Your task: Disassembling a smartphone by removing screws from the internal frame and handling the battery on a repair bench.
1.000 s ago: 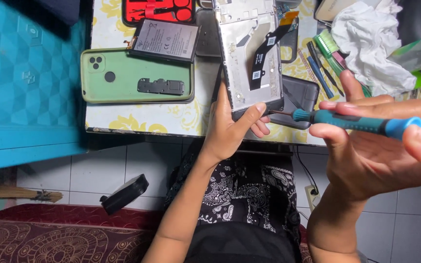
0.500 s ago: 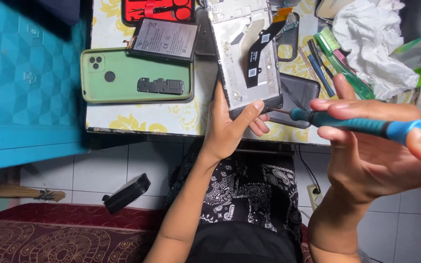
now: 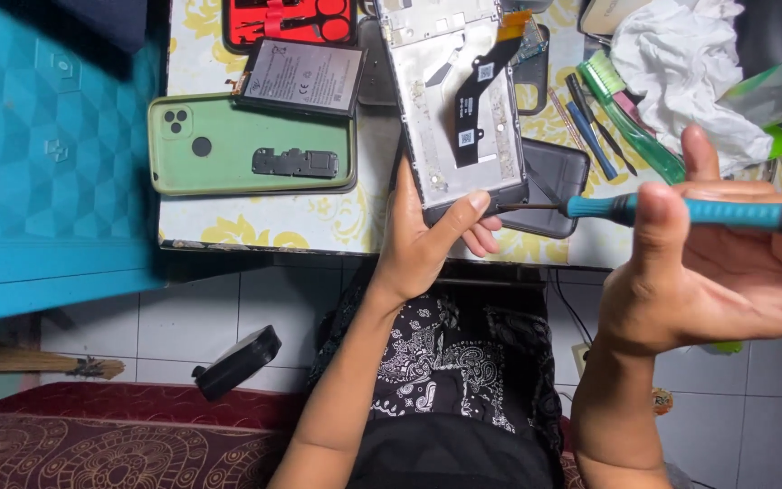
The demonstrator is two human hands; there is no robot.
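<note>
My left hand grips the near end of an opened phone frame, thumb on its bottom edge, fingers underneath. The frame shows bare metal and a black flex cable. My right hand holds a blue-handled screwdriver level, its thin tip pointing left and almost touching the frame's lower right corner. A dark phone back lies under the frame on the table.
On the yellow-patterned table lie a green phone case with a small black part on it, a flat battery, a red tool case, a green toothbrush, pens and a white cloth. A black object lies on the tiled floor.
My right hand has turned, and the screwdriver tip has come slightly closer to the frame's corner. My left hand keeps its hold on the frame.
</note>
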